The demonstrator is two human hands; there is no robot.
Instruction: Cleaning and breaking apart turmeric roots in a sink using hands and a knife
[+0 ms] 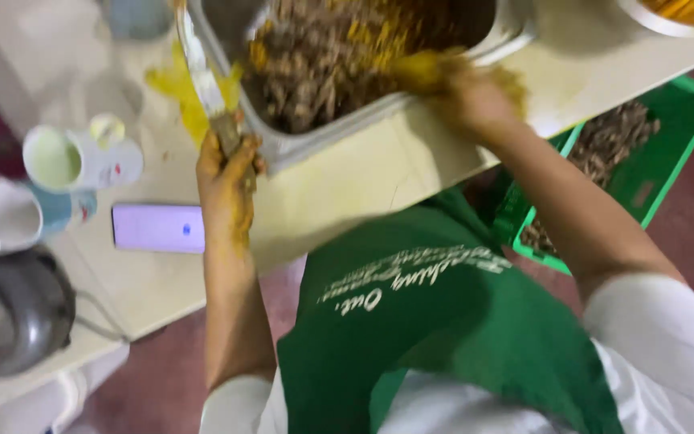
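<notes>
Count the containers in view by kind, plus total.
Metal trays: 1, the right hand at its edge, the left hand gripping a knife beside it.
Green crates: 1.
Cups: 2.
Bowls: 1.
Total: 5.

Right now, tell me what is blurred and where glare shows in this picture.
Head view: the right hand is smeared by motion at the metal tray rim; the left hand gripping the knife is softer but readable; the phone screen is washed out; the whole frame is slightly soft.
</notes>
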